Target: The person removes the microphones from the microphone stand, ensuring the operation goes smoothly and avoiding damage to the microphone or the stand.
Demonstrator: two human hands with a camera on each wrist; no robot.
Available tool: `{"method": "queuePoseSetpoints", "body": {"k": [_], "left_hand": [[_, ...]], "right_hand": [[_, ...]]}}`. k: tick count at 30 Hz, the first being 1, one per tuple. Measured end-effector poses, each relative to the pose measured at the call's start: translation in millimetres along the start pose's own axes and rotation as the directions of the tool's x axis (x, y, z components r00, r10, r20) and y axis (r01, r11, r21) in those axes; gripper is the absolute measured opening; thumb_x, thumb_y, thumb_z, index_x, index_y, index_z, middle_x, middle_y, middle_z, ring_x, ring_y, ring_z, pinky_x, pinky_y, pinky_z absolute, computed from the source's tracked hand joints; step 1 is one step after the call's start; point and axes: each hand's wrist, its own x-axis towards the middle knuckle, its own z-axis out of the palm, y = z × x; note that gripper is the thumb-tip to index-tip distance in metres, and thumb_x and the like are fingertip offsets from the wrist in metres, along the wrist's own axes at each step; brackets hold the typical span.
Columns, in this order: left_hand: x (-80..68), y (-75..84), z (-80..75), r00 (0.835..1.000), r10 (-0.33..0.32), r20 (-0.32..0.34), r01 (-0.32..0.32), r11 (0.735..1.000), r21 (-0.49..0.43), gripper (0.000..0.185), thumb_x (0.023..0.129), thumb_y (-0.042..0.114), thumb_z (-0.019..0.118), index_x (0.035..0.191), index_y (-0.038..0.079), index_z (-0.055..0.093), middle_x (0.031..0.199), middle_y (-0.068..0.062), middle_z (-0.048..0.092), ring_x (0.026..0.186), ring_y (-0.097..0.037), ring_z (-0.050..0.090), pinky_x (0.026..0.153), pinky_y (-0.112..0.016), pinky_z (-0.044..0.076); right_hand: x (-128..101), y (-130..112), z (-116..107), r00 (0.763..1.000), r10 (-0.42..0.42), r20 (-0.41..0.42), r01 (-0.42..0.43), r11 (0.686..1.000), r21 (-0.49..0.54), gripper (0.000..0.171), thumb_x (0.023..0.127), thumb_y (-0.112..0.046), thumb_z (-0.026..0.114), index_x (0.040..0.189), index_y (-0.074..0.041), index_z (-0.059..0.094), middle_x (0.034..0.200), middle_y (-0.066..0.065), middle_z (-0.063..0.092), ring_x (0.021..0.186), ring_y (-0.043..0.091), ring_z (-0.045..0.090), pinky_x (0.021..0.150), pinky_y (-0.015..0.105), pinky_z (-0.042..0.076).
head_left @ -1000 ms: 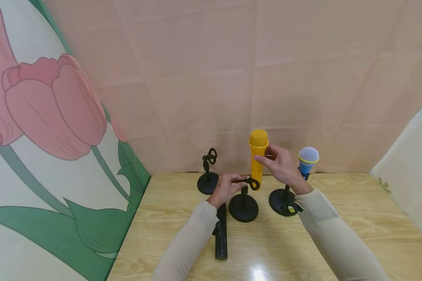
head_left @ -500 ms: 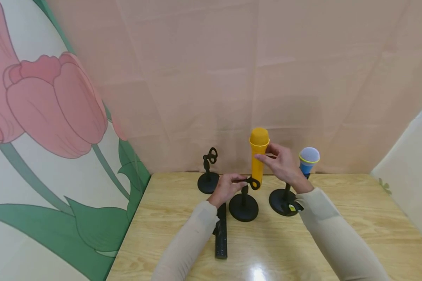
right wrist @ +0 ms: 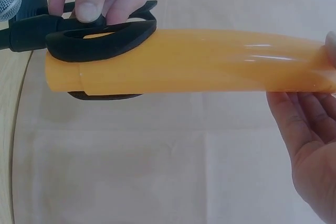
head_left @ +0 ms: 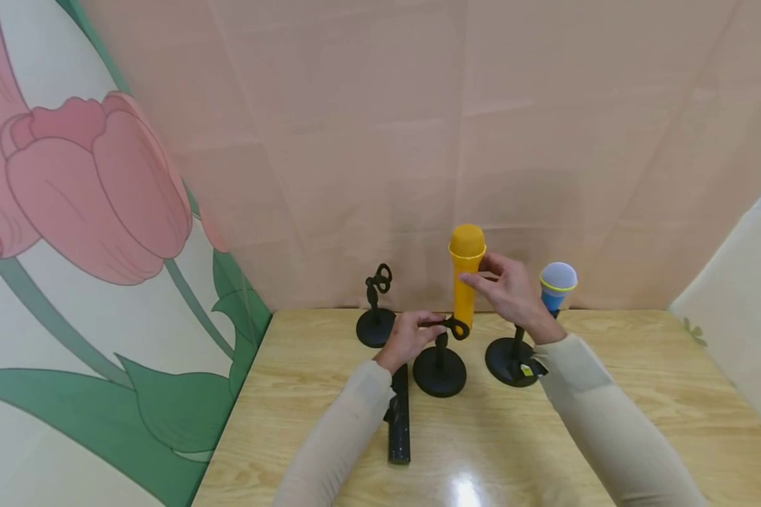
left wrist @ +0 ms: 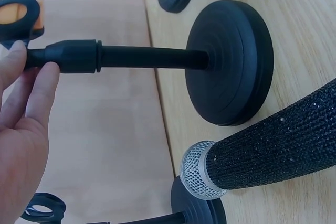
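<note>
My right hand [head_left: 512, 294] pinches a yellow microphone [head_left: 465, 289] by its upper body, holding it upright above the back of the table. Around the microphone's lower end sits the black ring clip [right wrist: 110, 44] of the middle microphone stand [head_left: 440, 374], as the right wrist view shows. Just below that clip, the thumb and fingers of my left hand [head_left: 409, 341] pinch the top of the stand. A black glittery microphone [left wrist: 273, 142] with a silver mesh head lies on the table beside the stand's round base, partly under my left forearm in the head view.
Another black stand [head_left: 375, 328] with an unfilled clip stands at back left. On the right, a third stand [head_left: 511, 362] bears a blue microphone [head_left: 557, 285] with a pale head, close by my right wrist. A pink-beige cloth wall [head_left: 355, 176] rises behind the wooden table [head_left: 634, 394].
The yellow microphone and my right hand have risen slightly against the clip. My left hand keeps its pinch on the stand, which stays in place.
</note>
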Motion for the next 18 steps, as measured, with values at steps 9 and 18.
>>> {"method": "queuePoseSetpoints", "body": {"k": [9,18], "left_hand": [[0.0,-1.1,1.0,1.0,-0.001,-0.01,0.001,1.0,0.011,0.024,0.091,0.009,0.073,0.115,0.009,0.076,0.111,0.001,0.074,0.096,-0.01,0.068,0.078,-0.022,0.057],[0.0,-1.5,1.3,1.0,0.006,-0.013,-0.006,1.0,0.03,0.024,0.091,0.011,0.073,0.115,0.009,0.076,0.108,0.002,0.074,0.098,-0.01,0.068,0.079,-0.021,0.056]], "right_hand": [[1.5,-0.6,-0.6,1.0,0.001,0.001,-0.001,1.0,0.005,0.044,0.096,-0.025,0.07,0.128,0.003,0.059,0.117,0.022,0.065,0.11,0.038,0.061,0.099,0.058,0.047],[2.2,-4.8,-1.6,1.0,-0.009,-0.006,0.009,1.0,0.003,0.044,0.096,-0.026,0.07,0.128,0.002,0.06,0.115,0.021,0.066,0.109,0.038,0.062,0.098,0.058,0.047]]}}
